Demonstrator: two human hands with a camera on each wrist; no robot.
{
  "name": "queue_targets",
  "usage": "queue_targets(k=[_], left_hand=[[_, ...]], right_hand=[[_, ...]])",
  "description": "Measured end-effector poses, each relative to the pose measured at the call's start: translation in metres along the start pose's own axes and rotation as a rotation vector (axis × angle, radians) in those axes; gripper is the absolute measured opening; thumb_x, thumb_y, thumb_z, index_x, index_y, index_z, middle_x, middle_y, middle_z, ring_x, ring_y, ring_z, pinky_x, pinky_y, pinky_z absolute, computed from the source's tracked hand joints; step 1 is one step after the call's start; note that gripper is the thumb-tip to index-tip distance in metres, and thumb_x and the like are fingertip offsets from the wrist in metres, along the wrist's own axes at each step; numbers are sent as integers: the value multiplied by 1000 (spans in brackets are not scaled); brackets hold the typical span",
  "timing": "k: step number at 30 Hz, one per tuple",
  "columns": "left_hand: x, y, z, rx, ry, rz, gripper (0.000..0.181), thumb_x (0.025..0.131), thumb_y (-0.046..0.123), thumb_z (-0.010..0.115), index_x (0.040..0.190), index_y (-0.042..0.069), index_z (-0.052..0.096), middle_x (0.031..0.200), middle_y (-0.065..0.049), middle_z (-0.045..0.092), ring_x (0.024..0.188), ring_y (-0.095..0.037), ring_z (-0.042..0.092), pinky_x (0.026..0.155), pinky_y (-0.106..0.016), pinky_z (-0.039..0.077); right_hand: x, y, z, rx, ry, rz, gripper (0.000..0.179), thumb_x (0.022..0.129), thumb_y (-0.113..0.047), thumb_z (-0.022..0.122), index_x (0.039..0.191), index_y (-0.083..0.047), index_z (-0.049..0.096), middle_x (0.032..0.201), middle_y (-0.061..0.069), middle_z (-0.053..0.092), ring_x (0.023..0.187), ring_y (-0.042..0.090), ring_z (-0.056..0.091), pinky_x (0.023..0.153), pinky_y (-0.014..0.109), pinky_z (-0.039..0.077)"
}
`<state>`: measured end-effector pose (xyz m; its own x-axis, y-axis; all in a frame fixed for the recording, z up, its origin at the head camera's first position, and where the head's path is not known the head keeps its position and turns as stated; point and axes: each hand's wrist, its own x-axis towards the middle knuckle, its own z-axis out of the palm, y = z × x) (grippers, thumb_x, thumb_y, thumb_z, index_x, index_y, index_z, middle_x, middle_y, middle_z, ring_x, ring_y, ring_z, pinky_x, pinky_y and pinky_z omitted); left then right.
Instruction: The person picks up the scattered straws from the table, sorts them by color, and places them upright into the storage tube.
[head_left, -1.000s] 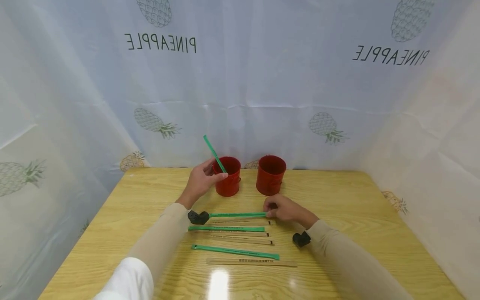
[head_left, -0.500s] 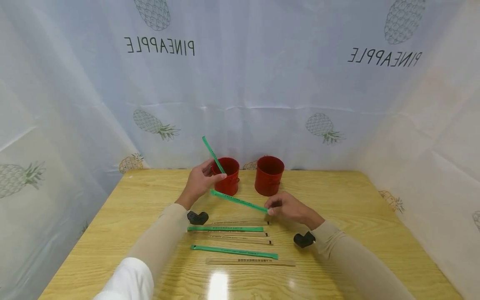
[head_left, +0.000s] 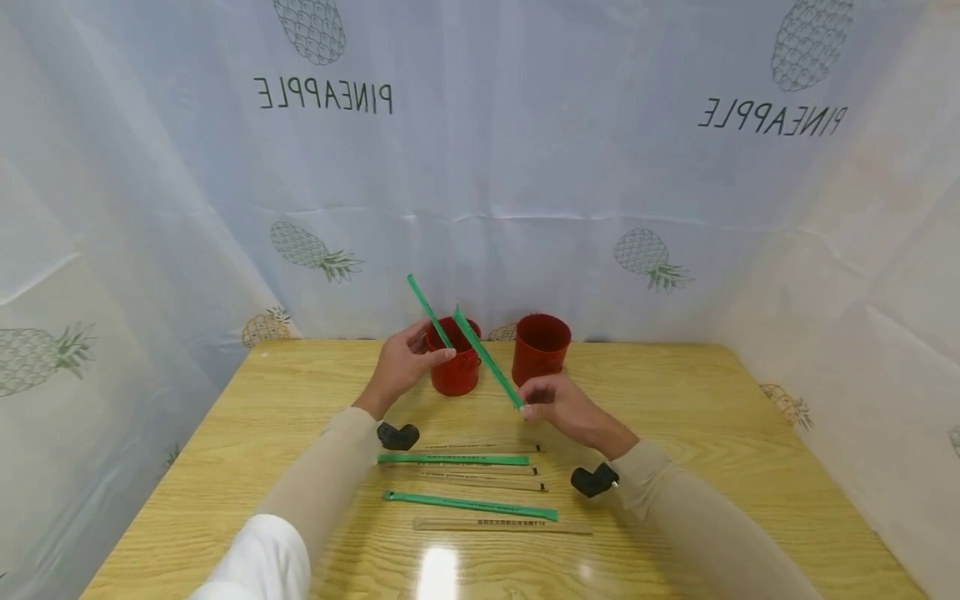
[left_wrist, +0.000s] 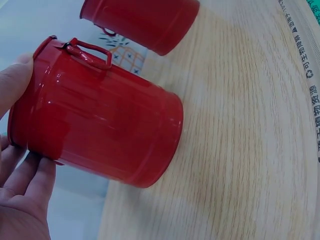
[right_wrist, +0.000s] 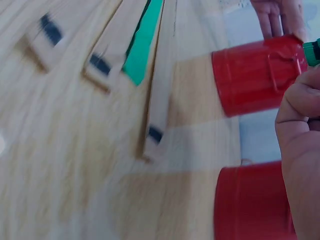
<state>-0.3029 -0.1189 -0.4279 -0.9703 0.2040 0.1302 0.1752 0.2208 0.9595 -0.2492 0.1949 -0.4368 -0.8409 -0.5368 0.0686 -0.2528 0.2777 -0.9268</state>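
My left hand point(head_left: 401, 364) grips the rim of the left red bucket point(head_left: 456, 380), thumb at the near side and fingers at the far side. In the left wrist view this bucket point(left_wrist: 107, 117) stands between thumb and fingers. A green paper-wrapped straw point(head_left: 426, 305) leans up out of it. My right hand point(head_left: 567, 410) pinches a second green wrapped straw point(head_left: 489, 360) by its lower end, in front of the buckets. Its upper end overlaps the left bucket's rim in the head view. The right red bucket point(head_left: 537, 364) stands just behind my right hand.
On the wooden table point(head_left: 667, 467) lie two green wrapped straws, the upper point(head_left: 453, 459) and the lower point(head_left: 472, 503), among several brown wrapped ones point(head_left: 502, 526). A pineapple-printed curtain point(head_left: 480, 167) closes off the back and sides.
My right hand has lifted the green wrapped straw off the table and swung its far end up toward the left bucket. The left hand stays on the bucket.
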Motion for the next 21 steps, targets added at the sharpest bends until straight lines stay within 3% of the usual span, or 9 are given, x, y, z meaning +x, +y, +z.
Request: queue_targets(k=[7, 15, 21], left_hand=[[0, 1, 0, 3, 4, -2, 84, 95, 30, 79, 164, 11, 35, 165, -11, 43, 150, -33, 47, 112, -45, 50], [0, 0, 0, 18, 12, -7, 82, 96, 29, 78, 164, 11, 35, 165, -11, 43, 150, -33, 48, 112, -45, 51], [0, 1, 1, 40, 28, -10, 82, 95, 31, 79, 163, 12, 37, 164, -10, 46, 148, -34, 50, 110, -47, 52]], right_hand=[[14, -14, 7, -43, 48, -28, 9, 97, -6, 71, 101, 1, 73, 92, 6, 70, 88, 18, 63, 85, 31, 56], [37, -31, 8, -45, 100, -51, 12, 96, -4, 72, 101, 7, 71, 86, 2, 69, 79, 15, 60, 77, 30, 54], [56, -44, 9, -59, 157, -46, 12, 95, -4, 73, 101, 6, 73, 87, 8, 71, 78, 17, 60, 74, 30, 53]])
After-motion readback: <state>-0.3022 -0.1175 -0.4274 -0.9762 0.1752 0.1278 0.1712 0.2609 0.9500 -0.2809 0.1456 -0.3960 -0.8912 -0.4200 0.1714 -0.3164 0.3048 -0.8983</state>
